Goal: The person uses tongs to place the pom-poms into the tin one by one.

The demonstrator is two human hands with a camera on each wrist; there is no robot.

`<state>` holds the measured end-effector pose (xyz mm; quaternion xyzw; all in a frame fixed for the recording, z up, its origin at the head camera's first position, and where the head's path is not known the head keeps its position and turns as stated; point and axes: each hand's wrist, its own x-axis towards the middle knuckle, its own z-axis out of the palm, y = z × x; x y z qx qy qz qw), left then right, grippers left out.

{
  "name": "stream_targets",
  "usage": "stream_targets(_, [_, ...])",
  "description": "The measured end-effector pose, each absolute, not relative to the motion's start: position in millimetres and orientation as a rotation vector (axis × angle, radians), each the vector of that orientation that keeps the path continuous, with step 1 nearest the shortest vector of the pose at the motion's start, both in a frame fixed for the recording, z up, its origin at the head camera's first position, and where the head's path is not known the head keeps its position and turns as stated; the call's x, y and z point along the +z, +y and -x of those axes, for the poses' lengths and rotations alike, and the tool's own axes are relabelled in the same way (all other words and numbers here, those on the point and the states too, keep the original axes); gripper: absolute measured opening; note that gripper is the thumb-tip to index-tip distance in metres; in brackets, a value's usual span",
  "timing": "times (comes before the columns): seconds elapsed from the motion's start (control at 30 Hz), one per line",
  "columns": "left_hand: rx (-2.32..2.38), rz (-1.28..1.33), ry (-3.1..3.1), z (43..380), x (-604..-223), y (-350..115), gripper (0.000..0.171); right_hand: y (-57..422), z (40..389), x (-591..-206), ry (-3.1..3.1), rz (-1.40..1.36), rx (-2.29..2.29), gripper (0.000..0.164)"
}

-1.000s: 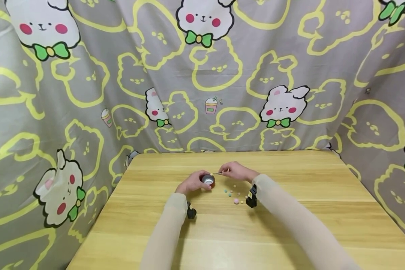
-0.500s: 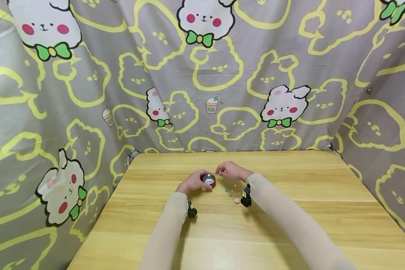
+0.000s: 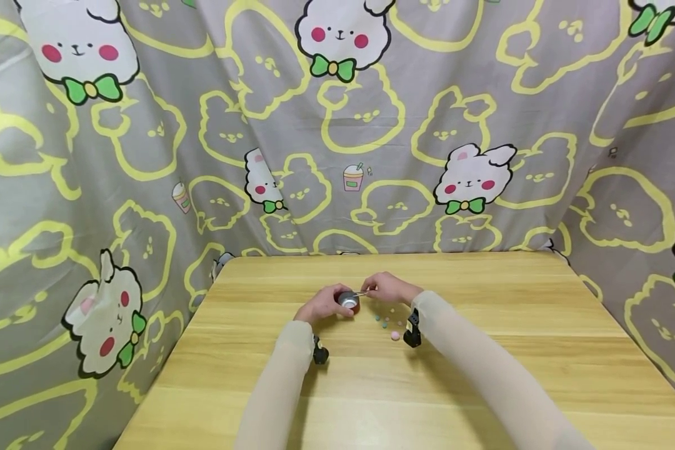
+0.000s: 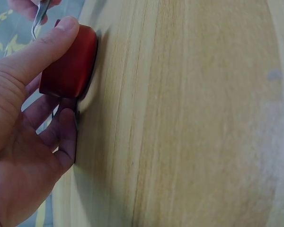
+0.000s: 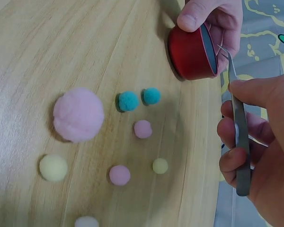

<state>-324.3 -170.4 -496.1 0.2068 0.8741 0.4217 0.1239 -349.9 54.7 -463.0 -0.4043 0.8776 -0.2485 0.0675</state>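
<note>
Behind everything we see a printed cloth [image 3: 292, 134], hung around the bench [image 3: 365, 400], whose broad flat top carries the work. Our left hand [image 3: 319, 305] grips the cup, thumb on the near wall and fingers round the far side, most likely to keep so light a vessel from sliding. Our right hand [image 3: 390, 289] grasps the tweezers along their length, thumb pressed near the front and fingers curled beneath, a hold that seems meant for fine control of the points.

The red cup [image 5: 191, 54] stands on the bench, mouth up, so its silvery inside can be reached from above. The steel tweezers [image 5: 240, 127] lead to the cup's mouth; their tips look parted, with nothing visible between them, though we cannot tell whether they touch the rim.

Loose on the bench nearer us lie the large pink pompom [image 5: 79, 115], a pale yellow ball [image 5: 53, 168], two teal balls [image 5: 128, 101], two small pink balls [image 5: 119, 175] and a small yellow ball [image 5: 160, 166], spaced apart, which should let each be pinched singly.
</note>
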Motion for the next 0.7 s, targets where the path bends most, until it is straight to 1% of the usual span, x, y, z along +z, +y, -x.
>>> stream_targets(0.13, [1.223,-0.605,2.556,324.9,-498.1,-169.6,0.052,60.0,349.3,-463.0,2.627,1.195,-0.77,0.014])
stream_targets(0.3, [1.213,-0.518,2.562,325.8,-500.3,-165.9,0.052,70.9,346.0,-461.2,2.622,1.199,-0.824,0.015])
stream_targets(0.57, [1.194,-0.465,2.572,325.6,-501.1,-164.2,0.052,97.5,341.8,-457.6,2.658,1.252,-0.831,0.016])
stream_targets(0.7, [1.207,-0.468,2.568,324.5,-499.9,-164.3,0.054,111.3,341.5,-458.0,2.663,1.232,-0.851,0.016])
